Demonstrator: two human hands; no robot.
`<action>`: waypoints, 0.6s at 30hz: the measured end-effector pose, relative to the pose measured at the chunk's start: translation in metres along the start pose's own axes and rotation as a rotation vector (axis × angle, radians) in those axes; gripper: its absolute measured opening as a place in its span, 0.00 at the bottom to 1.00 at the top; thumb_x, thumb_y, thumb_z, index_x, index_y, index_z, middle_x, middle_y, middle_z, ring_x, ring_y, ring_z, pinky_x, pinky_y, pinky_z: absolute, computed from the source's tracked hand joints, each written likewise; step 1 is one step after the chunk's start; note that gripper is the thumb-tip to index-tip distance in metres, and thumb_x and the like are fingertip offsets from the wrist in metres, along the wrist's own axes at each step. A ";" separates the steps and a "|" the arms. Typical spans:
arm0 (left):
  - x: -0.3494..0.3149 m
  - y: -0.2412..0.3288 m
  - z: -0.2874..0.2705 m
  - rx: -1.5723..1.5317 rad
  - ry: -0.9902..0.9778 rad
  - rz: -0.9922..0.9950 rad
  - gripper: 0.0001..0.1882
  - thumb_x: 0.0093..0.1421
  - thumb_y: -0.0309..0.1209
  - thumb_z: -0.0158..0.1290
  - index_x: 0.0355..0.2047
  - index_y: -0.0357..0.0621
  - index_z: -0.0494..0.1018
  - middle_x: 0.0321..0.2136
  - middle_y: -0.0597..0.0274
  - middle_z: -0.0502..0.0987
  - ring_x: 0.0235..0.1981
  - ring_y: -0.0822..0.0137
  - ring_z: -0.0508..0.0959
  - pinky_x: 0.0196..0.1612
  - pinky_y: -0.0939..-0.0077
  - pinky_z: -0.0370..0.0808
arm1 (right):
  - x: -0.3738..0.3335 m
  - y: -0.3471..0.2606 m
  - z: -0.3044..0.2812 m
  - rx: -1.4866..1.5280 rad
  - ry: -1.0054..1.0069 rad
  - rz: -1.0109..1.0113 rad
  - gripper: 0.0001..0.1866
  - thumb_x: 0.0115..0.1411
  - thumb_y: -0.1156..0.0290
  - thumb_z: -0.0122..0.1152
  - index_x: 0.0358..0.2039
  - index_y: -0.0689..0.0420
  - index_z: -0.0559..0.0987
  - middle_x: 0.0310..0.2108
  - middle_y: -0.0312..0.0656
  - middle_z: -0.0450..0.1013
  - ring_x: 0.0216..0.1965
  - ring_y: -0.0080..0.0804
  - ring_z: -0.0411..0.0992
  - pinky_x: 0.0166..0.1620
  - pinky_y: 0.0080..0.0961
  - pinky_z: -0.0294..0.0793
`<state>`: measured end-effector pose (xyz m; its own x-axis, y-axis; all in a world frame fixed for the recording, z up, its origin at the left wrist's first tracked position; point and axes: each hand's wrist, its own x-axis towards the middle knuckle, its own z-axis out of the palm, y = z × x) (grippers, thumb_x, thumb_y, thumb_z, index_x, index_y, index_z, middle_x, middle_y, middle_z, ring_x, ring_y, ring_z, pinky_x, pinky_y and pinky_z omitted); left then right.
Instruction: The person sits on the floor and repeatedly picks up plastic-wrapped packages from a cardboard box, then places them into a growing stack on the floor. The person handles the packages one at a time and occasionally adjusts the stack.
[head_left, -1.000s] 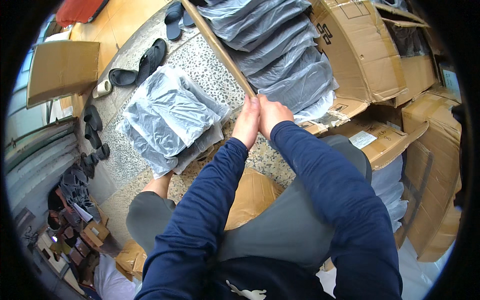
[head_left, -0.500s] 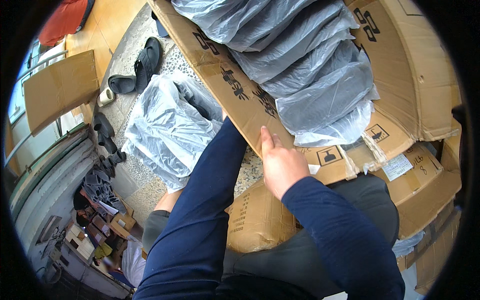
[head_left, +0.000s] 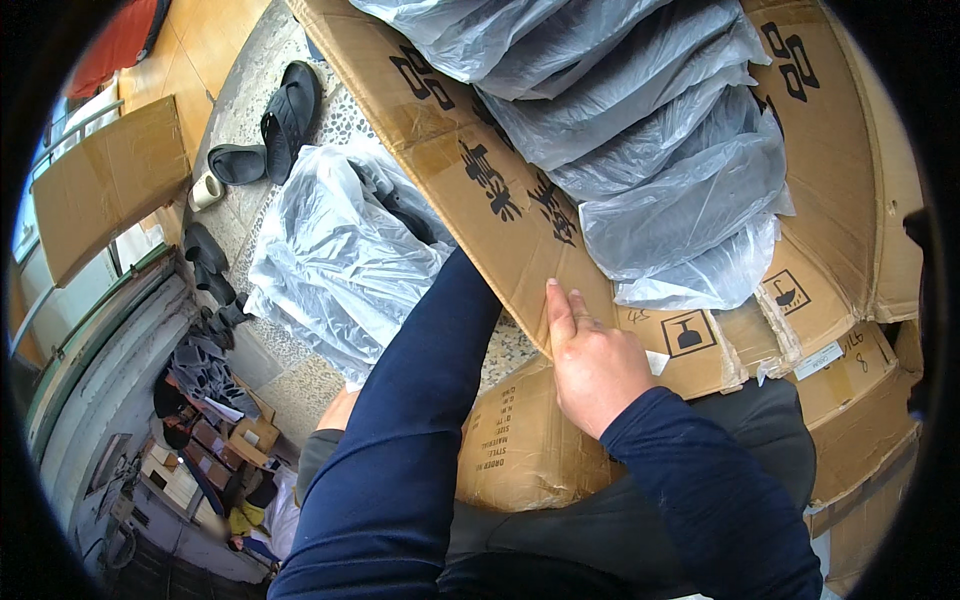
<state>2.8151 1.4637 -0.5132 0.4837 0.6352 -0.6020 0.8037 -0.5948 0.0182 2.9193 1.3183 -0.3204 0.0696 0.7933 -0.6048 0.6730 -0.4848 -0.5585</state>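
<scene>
At the left, black sandals [head_left: 290, 120] lie on the floor [head_left: 345, 115], just beside a pale plastic-wrapped bundle [head_left: 330, 260]; its thin, crinkled film looks soft and slippery, so it would likely sag unless supported from beneath. The left sleeve [head_left: 410, 390] runs behind the box wall; that hand is hidden, so I cannot tell how it is set. The tilted, open-topped cardboard box [head_left: 440, 140] lies before the person, its long wall seeming fairly stiff, the torn flap weaker. At its near corner the right hand [head_left: 600, 370] lies on the cardboard, two fingers extended and close together; whether it pinches the edge is unclear. Farther right, grey bagged items [head_left: 680, 220] overlap inside, probably making the box weighty; the wall's edge and underside look like the surest holds.
</scene>
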 end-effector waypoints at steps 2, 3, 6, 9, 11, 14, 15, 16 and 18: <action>0.004 -0.011 -0.007 0.039 -0.011 -0.043 0.31 0.60 0.54 0.41 0.54 0.44 0.71 0.49 0.52 0.76 0.53 0.50 0.72 0.58 0.50 0.61 | 0.001 -0.002 -0.002 0.002 -0.017 -0.016 0.32 0.55 0.74 0.51 0.60 0.69 0.60 0.50 0.66 0.69 0.34 0.47 0.78 0.35 0.36 0.80; 0.011 -0.016 -0.010 0.075 -0.034 -0.079 0.32 0.60 0.54 0.41 0.53 0.44 0.72 0.49 0.52 0.76 0.54 0.50 0.72 0.58 0.50 0.61 | 0.001 -0.003 -0.004 0.004 -0.028 -0.021 0.32 0.54 0.75 0.51 0.60 0.69 0.60 0.50 0.67 0.69 0.34 0.48 0.78 0.35 0.36 0.80; 0.035 -0.027 -0.016 0.204 -0.142 -0.180 0.33 0.59 0.55 0.40 0.53 0.44 0.72 0.49 0.52 0.76 0.54 0.50 0.71 0.58 0.50 0.61 | 0.001 0.001 -0.006 0.005 -0.034 -0.014 0.33 0.54 0.76 0.51 0.60 0.70 0.59 0.50 0.67 0.69 0.34 0.48 0.78 0.36 0.36 0.80; 0.043 -0.037 -0.018 0.321 -0.249 -0.255 0.33 0.59 0.57 0.40 0.53 0.44 0.72 0.49 0.52 0.76 0.54 0.51 0.71 0.59 0.50 0.60 | 0.000 0.003 -0.003 0.007 -0.030 -0.033 0.34 0.52 0.77 0.51 0.61 0.71 0.59 0.50 0.68 0.69 0.35 0.48 0.78 0.37 0.36 0.80; 0.033 -0.034 -0.014 0.369 -0.272 -0.252 0.34 0.59 0.57 0.40 0.53 0.44 0.72 0.49 0.51 0.76 0.54 0.51 0.71 0.59 0.50 0.60 | 0.001 0.001 -0.003 -0.005 -0.050 -0.038 0.34 0.52 0.77 0.52 0.61 0.71 0.58 0.50 0.69 0.68 0.36 0.48 0.79 0.37 0.35 0.80; 0.016 -0.017 -0.009 0.363 -0.224 -0.090 0.35 0.59 0.59 0.39 0.52 0.44 0.73 0.49 0.51 0.76 0.55 0.51 0.71 0.59 0.50 0.59 | 0.001 0.001 -0.005 -0.019 -0.053 -0.042 0.34 0.52 0.76 0.52 0.61 0.71 0.58 0.50 0.69 0.68 0.36 0.48 0.79 0.37 0.35 0.80; 0.010 -0.013 -0.009 0.335 -0.197 0.000 0.35 0.59 0.59 0.39 0.52 0.44 0.73 0.49 0.51 0.76 0.55 0.51 0.70 0.59 0.51 0.59 | 0.001 0.001 -0.005 -0.021 -0.059 -0.041 0.34 0.52 0.76 0.51 0.61 0.71 0.58 0.49 0.69 0.68 0.35 0.48 0.79 0.37 0.35 0.80; 0.006 -0.011 -0.009 0.310 -0.170 0.077 0.35 0.59 0.59 0.39 0.52 0.44 0.73 0.49 0.51 0.76 0.55 0.51 0.70 0.59 0.51 0.59 | 0.002 -0.001 -0.004 -0.021 -0.065 -0.039 0.34 0.52 0.76 0.51 0.61 0.71 0.58 0.49 0.70 0.68 0.34 0.48 0.79 0.36 0.35 0.80; 0.003 -0.014 -0.013 0.310 -0.168 0.145 0.36 0.59 0.60 0.39 0.52 0.44 0.73 0.49 0.51 0.76 0.55 0.52 0.70 0.60 0.51 0.59 | 0.003 -0.001 -0.005 -0.020 -0.069 -0.048 0.33 0.53 0.76 0.51 0.60 0.71 0.58 0.49 0.70 0.68 0.33 0.48 0.79 0.36 0.36 0.80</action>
<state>2.8097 1.4802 -0.5048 0.5010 0.4589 -0.7338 0.5756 -0.8098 -0.1135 2.9229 1.3229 -0.3186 -0.0136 0.7875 -0.6162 0.6892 -0.4391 -0.5764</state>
